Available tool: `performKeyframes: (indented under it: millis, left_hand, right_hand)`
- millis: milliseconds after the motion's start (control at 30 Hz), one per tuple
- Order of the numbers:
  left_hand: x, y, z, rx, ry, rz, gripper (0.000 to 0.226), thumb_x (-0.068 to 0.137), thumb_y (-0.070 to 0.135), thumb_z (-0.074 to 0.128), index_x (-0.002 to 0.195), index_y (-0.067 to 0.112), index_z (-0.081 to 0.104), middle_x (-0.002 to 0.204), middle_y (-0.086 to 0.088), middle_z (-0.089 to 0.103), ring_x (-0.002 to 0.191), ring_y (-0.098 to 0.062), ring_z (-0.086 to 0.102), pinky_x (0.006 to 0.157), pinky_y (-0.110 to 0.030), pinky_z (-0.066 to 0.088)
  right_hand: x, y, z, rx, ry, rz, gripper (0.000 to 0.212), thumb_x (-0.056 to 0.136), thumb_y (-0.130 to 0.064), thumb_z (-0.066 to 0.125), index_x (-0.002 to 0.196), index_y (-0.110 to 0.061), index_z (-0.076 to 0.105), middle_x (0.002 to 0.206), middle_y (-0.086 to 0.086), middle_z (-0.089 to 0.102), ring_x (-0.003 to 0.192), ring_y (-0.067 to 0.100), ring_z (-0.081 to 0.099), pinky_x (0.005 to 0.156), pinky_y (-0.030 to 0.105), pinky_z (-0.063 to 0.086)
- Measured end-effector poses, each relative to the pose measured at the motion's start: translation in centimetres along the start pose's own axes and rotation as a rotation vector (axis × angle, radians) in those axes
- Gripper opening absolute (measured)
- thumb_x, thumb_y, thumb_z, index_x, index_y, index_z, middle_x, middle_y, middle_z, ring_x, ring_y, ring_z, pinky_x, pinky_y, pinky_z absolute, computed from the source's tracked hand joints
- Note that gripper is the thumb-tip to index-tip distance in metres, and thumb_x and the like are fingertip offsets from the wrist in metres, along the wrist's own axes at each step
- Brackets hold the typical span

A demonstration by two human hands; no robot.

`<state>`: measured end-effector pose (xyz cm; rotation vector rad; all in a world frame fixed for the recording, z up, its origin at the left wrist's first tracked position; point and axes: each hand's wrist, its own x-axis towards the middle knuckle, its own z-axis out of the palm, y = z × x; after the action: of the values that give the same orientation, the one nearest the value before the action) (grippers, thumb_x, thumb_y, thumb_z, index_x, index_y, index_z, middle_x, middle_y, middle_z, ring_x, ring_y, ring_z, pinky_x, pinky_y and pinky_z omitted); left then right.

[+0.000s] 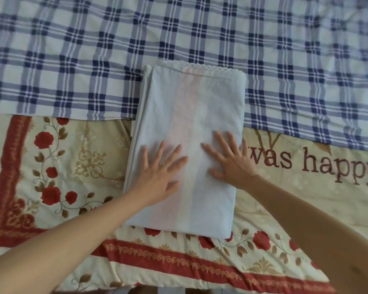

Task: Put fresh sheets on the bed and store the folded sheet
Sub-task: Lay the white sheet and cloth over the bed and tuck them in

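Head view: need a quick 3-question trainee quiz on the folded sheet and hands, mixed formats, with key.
1. True or false: the left hand and right hand both lie flat, fingers straight, on the folded sheet.
2. The folded sheet's lace-edged far end lies on: A) the blue plaid sheet; B) a pillow; C) the floor.
3. Fill in: the floral cover beside the right hand reads "was ___".
Key: 1 true; 2 A; 3 happy.

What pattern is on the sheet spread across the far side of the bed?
Blue and white plaid sheet, best seen in the head view.
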<state>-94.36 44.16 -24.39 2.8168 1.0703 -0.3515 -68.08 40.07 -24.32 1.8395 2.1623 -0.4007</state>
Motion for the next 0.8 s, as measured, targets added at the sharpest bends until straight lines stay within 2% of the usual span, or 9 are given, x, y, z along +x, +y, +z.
performKeyframes:
  millis: [100, 167, 233, 367, 433, 500, 600, 700, 800]
  left_hand:
    - [5.6, -2.8, 0.1, 0.037, 0.022, -0.098, 0.072, 0.083, 0.064, 0.023, 0.148, 0.037, 0.008, 0.159, 0.003, 0.007, 0.142, -0.043, 0.005, 0.102, -0.073, 0.005]
    - [9.1, -5.4, -0.2, 0.012, 0.038, -0.200, 0.076, 0.082, 0.068, 0.023, 0.148, 0.039, -0.002, 0.159, 0.006, -0.005, 0.142, -0.041, -0.005, 0.102, -0.074, 0.005]
    - [12.7, -8.2, -0.7, -0.081, 0.036, -0.323, 0.079, 0.081, 0.070, 0.021, 0.146, 0.041, -0.012, 0.156, 0.008, -0.019, 0.142, -0.039, -0.015, 0.102, -0.074, 0.003]
    - [17.7, -11.8, -1.7, -0.234, 0.052, -0.454, 0.073, 0.089, 0.063, 0.027, 0.147, 0.039, -0.011, 0.156, 0.010, -0.021, 0.142, -0.040, -0.001, 0.106, -0.071, 0.002]
    - [18.1, -11.9, -1.9, -0.291, 0.129, -0.457, 0.068, 0.095, 0.050, 0.031, 0.150, 0.031, -0.004, 0.158, 0.006, -0.013, 0.143, -0.035, 0.008, 0.110, -0.065, 0.003]
    - [17.0, -11.0, -2.0, -0.447, 0.301, -0.477, 0.060, 0.096, 0.035, 0.042, 0.149, 0.016, 0.018, 0.159, -0.002, 0.007, 0.138, -0.031, 0.025, 0.114, -0.054, 0.016]
    - [14.4, -9.2, -2.1, -0.632, 0.489, -0.668, 0.033, 0.091, 0.025, 0.055, 0.115, 0.003, 0.049, 0.131, -0.014, 0.044, 0.106, -0.031, 0.052, 0.085, -0.036, 0.043]
    - [13.2, -9.0, -1.9, -0.498, 0.455, -0.772, 0.028, 0.093, 0.029, 0.054, 0.089, 0.001, 0.056, 0.108, -0.018, 0.051, 0.088, -0.036, 0.053, 0.071, -0.041, 0.039]
    - [13.1, -9.4, -1.9, -0.515, 0.468, -0.740, 0.030, 0.098, 0.019, 0.044, 0.086, -0.004, 0.059, 0.113, -0.021, 0.050, 0.087, -0.035, 0.053, 0.069, -0.035, 0.036]
  right_hand:
    - [6.1, 0.9, -1.7, 0.007, 0.026, 0.076, 0.074, 0.071, -0.077, -0.002, 0.136, -0.051, -0.026, 0.156, -0.004, -0.022, 0.145, 0.030, -0.012, 0.103, 0.072, 0.000]
    - [9.4, 1.8, -2.9, -0.017, 0.059, 0.099, 0.074, 0.073, -0.080, 0.000, 0.137, -0.052, -0.024, 0.156, -0.009, -0.022, 0.145, 0.028, -0.014, 0.100, 0.075, -0.006]
    - [12.4, 3.6, -4.1, -0.029, 0.092, 0.098, 0.072, 0.079, -0.078, 0.007, 0.141, -0.050, -0.019, 0.156, -0.012, -0.020, 0.145, 0.027, -0.013, 0.100, 0.077, -0.007]
    - [17.5, 6.6, -5.7, 0.011, 0.087, 0.211, 0.070, 0.085, -0.074, 0.010, 0.145, -0.046, -0.013, 0.158, -0.010, -0.011, 0.146, 0.027, -0.010, 0.105, 0.072, -0.002]
    - [19.3, 6.8, -6.6, 0.153, 0.090, 0.389, 0.070, 0.088, -0.071, 0.016, 0.149, -0.039, -0.001, 0.159, -0.007, -0.004, 0.146, 0.027, -0.006, 0.108, 0.069, -0.003]
    - [19.4, 5.8, -7.0, 0.244, 0.182, 0.494, 0.067, 0.094, -0.058, 0.025, 0.151, -0.029, 0.005, 0.160, -0.001, -0.002, 0.146, 0.027, -0.007, 0.109, 0.064, -0.006]
    - [16.0, 4.3, -6.1, 0.218, 0.376, 0.340, 0.063, 0.093, -0.028, 0.039, 0.151, -0.021, 0.013, 0.159, 0.006, 0.007, 0.146, 0.028, 0.001, 0.111, 0.057, -0.012]
    - [11.5, 3.5, -4.1, 0.201, 0.396, 0.227, 0.063, 0.088, -0.023, 0.039, 0.148, -0.023, 0.019, 0.157, 0.010, 0.014, 0.144, 0.032, 0.005, 0.111, 0.055, -0.014]
    - [8.2, 3.6, -2.9, 0.406, 0.288, 0.399, 0.060, 0.092, -0.028, 0.039, 0.148, -0.021, 0.020, 0.157, 0.011, 0.009, 0.145, 0.033, 0.003, 0.115, 0.054, 0.001]
